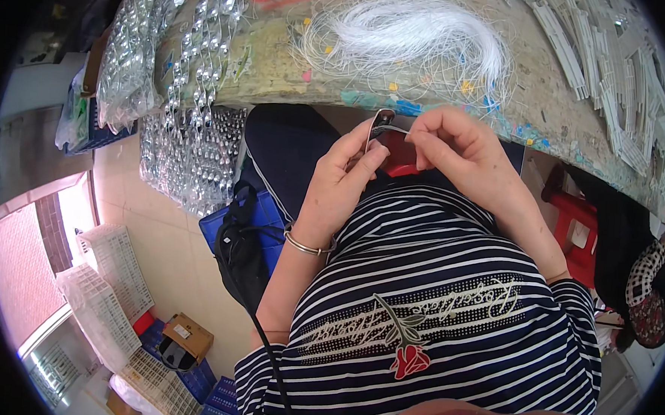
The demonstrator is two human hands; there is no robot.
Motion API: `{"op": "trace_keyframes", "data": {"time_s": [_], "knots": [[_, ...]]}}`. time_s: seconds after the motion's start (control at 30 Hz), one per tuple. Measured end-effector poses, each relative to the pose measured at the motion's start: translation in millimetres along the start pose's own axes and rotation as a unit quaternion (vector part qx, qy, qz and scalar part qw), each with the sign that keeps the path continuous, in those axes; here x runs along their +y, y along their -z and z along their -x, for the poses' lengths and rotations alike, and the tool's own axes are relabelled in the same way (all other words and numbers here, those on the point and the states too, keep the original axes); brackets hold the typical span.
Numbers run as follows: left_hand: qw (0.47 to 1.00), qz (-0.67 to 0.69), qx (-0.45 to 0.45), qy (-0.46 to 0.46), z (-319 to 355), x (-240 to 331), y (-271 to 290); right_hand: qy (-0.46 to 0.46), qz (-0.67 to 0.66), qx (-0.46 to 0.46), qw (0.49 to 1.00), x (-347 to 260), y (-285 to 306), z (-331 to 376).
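Note:
Close in front of my striped shirt, just below the table edge, both hands work together. My left hand (348, 162) is closed, with thumb and fingers pinching a small dark piece with a shiny, silvery edge (383, 120); its exact kind is unclear. From that piece a short, thin whitish strand (395, 128) runs across to my right hand (456, 145). The right thumb and forefinger are pinched together on the strand's end, and the other fingers are curled. A bundle of fine white cord (424, 36) lies loose on the worn table (272, 73) beyond my hands.
Twisted shiny metal strips (198, 43) hang over the table's left edge, with bagged ones (134, 54) beside them. Long thin pale strips (587, 78) are piled at right. A red stool (576, 228) and another person's arm (645, 273) are right. White crates (109, 308) stand lower left.

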State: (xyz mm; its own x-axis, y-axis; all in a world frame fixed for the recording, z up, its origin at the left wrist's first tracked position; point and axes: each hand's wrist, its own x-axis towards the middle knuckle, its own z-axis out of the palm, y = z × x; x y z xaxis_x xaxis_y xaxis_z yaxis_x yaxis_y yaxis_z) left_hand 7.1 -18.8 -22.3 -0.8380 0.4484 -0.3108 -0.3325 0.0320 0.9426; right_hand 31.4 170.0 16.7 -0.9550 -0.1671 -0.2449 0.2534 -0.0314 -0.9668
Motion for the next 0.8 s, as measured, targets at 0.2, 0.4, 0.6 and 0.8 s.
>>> {"op": "trace_keyframes", "data": {"time_s": [0.2,0.4,0.6,0.8], "knots": [[1.0,-0.022,-0.002,-0.001,0.5,-5.9,-0.7,-0.01,0.021,-0.008,1.0,2.3,0.5,-0.7],[1.0,0.003,0.0,0.022,1.8,-0.1,0.8,-0.025,0.033,0.021,0.999,17.1,3.6,-2.7],[1.0,0.011,0.016,0.016,2.9,-0.5,0.8,-0.021,0.067,0.026,0.997,20.2,9.3,-1.3],[0.999,0.012,0.022,0.025,2.6,-2.3,2.7,-0.02,0.068,0.036,0.997,22.3,12.1,0.3]]}}
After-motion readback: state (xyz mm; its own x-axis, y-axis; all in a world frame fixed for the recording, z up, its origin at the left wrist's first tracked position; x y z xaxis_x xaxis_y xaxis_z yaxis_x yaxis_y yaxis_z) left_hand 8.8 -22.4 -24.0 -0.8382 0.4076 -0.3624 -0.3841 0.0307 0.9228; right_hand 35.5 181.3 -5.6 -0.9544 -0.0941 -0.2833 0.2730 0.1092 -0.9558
